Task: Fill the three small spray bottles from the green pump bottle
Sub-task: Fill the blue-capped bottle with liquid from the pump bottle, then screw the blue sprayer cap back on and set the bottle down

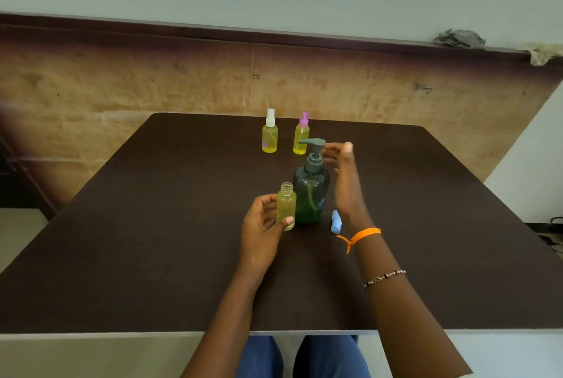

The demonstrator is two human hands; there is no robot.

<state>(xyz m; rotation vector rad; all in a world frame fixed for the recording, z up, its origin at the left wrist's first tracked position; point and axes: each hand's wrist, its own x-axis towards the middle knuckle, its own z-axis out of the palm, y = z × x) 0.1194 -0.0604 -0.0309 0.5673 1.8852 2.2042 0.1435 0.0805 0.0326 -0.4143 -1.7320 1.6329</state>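
Observation:
The green pump bottle [310, 188] stands upright mid-table, spout pointing left. My left hand [263, 225] grips an uncapped small yellow bottle [286, 205] just left of it, upright, neck open below the spout. My right hand [345, 178] hovers with straight fingers beside the pump head, right of the green bottle, holding nothing. A blue spray cap [336, 221] lies on the table by my right wrist. Farther back stand two capped yellow spray bottles, one with a white top [270, 132], one with a pink top [301, 135].
The dark brown table [152, 240] ends at its near edge above my knees. A wooden panel [122, 88] rises behind it, with crumpled cloths [460, 38] on the ledge at the upper right. Cables lie on the floor at the far right.

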